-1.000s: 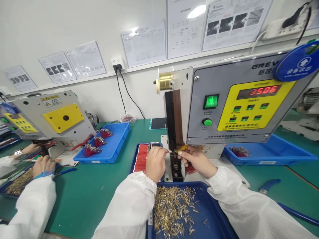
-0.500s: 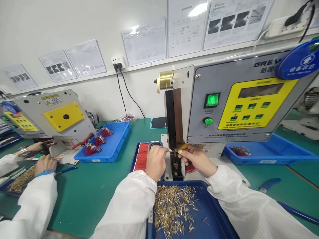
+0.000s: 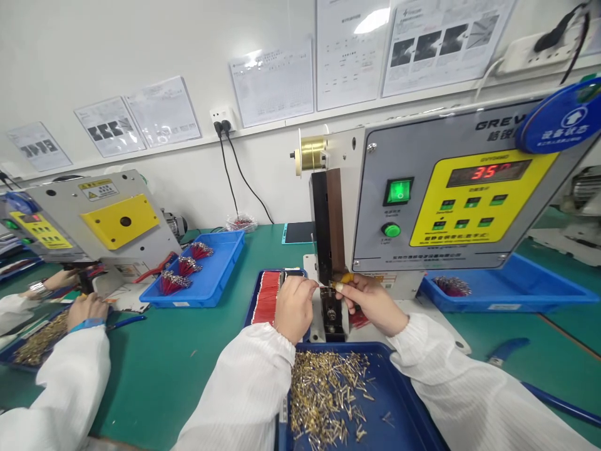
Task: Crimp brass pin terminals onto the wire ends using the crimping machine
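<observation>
My left hand (image 3: 294, 307) pinches a thin red wire (image 3: 321, 286) at the left of the black press head (image 3: 323, 232). From the right, my right hand (image 3: 373, 300) is closed, thumb against fingers, at the same working point; a small metal part seems to sit at its fingertips, too small to make out surely. Both hands nearly meet over the black die block (image 3: 332, 316). Behind my left hand, red wires (image 3: 267, 297) lie in rows in a dark blue tray. Many small brass-coloured pins (image 3: 323, 394) fill the left of a blue tray (image 3: 404, 401) below my hands.
The grey machine (image 3: 399, 153) stands at the right, its display lit red. Blue bins (image 3: 225, 263) with wire bundles flank it. Blue-handled pliers (image 3: 511, 347) lie at right. A co-worker's hands (image 3: 87, 310) work at another machine (image 3: 117, 219) on the left.
The machine's display, dark before, now shows red digits. My hands have barely moved.
</observation>
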The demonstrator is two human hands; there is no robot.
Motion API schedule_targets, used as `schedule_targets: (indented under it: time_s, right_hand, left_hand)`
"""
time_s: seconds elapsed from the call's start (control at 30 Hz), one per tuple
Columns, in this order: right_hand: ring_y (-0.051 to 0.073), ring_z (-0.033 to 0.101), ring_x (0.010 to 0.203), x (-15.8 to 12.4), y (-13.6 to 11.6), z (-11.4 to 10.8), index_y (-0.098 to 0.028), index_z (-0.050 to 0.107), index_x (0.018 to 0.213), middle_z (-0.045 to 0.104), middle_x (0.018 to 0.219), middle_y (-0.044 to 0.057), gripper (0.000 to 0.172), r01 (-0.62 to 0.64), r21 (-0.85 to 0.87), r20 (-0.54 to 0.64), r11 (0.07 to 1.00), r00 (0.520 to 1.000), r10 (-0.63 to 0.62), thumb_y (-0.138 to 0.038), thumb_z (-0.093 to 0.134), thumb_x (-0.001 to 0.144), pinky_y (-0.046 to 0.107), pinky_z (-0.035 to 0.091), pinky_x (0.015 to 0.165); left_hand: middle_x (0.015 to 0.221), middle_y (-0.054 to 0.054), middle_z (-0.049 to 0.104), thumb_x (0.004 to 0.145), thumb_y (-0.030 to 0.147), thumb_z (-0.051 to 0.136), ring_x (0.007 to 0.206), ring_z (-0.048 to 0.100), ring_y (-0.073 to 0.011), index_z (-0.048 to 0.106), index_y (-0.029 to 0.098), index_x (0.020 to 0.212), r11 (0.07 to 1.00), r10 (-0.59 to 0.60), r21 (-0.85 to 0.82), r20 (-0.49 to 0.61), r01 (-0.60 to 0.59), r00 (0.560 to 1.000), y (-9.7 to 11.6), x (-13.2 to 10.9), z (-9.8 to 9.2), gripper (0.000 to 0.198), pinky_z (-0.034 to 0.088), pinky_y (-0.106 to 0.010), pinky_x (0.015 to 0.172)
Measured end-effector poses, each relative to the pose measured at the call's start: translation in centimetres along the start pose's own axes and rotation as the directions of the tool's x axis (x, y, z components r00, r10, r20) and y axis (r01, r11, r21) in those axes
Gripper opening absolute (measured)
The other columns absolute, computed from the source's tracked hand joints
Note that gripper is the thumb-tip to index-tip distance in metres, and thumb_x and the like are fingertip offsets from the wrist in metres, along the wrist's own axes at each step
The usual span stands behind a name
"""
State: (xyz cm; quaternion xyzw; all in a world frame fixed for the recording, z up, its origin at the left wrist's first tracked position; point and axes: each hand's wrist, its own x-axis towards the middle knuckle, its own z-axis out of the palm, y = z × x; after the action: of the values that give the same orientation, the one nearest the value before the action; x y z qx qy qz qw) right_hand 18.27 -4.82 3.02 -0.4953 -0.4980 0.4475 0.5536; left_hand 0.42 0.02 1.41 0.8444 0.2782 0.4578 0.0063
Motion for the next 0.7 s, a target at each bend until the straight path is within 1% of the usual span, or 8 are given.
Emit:
schedule_targets:
  time_s: [0.13, 0.23, 0.37, 0.53, 0.7]
  right_hand:
    - [0.008, 0.043, 0.042, 0.0, 0.17, 0.21, -0.019, 0.053, 0.069, 0.058, 0.06, -0.002, 0.033, 0.025, 0.002, -0.021, 1.0, 0.999, -0.025, -0.049, 0.067, 0.07, 0.023, 0.04, 0.04]
    - [0.008, 0.042, 0.04, -0.1, 0.3, 0.48, -0.02, 0.051, 0.069, 0.058, 0.058, -0.002, 0.035, 0.037, 0.004, -0.07, 0.999, 0.997, -0.037, -0.051, 0.067, 0.07, 0.022, 0.038, 0.038]
    - [0.008, 0.043, 0.041, -0.22, 0.3, 0.68, -0.02, 0.05, 0.07, 0.059, 0.061, -0.002, 0.036, 0.033, -0.029, -0.099, 0.999, 0.994, -0.035, -0.052, 0.068, 0.069, 0.022, 0.038, 0.036]
    - [0.008, 0.042, 0.041, -0.15, 0.24, 0.67, -0.02, 0.05, 0.07, 0.058, 0.061, -0.002, 0.033, 0.028, -0.051, -0.095, 0.998, 0.995, -0.033, -0.05, 0.066, 0.07, 0.021, 0.037, 0.036]
    - [0.008, 0.042, 0.042, -0.19, 0.14, 0.67, -0.02, 0.051, 0.071, 0.059, 0.062, -0.001, 0.033, 0.014, -0.052, -0.093, 0.999, 0.995, -0.019, -0.05, 0.065, 0.07, 0.022, 0.037, 0.037]
  left_hand:
    - [0.097, -0.007, 0.057, 0.09, 0.013, 0.047, 0.093, 0.051, -0.0179, 0.065, 0.019, 0.097, 1.0, 0.007, 0.03, -0.06, -0.005, 0.998, -0.01, -0.04, 0.01, 0.02, 0.046, -0.031, 0.08]
    - [0.095, -0.007, 0.057, 0.089, 0.011, 0.048, 0.091, 0.051, -0.0177, 0.067, 0.021, 0.096, 0.998, 0.018, 0.056, -0.085, -0.013, 0.996, -0.02, -0.09, 0.03, 0.022, 0.046, -0.031, 0.078]
    - [0.09, -0.006, 0.06, 0.091, 0.015, 0.047, 0.087, 0.054, -0.0165, 0.066, 0.021, 0.099, 0.998, 0.026, 0.058, -0.056, -0.023, 0.998, 0.0, -0.1, 0.03, 0.022, 0.048, -0.029, 0.076]
    - [0.093, -0.005, 0.061, 0.094, 0.021, 0.045, 0.084, 0.059, -0.013, 0.065, 0.021, 0.101, 0.999, -0.002, 0.032, -0.008, 0.003, 1.0, 0.15, -0.02, -0.03, 0.022, 0.05, -0.024, 0.075]
    - [0.093, -0.005, 0.061, 0.095, 0.021, 0.043, 0.083, 0.06, -0.0123, 0.066, 0.021, 0.099, 0.999, -0.026, 0.037, 0.007, 0.025, 1.0, 0.21, -0.04, -0.12, 0.023, 0.051, -0.023, 0.075]
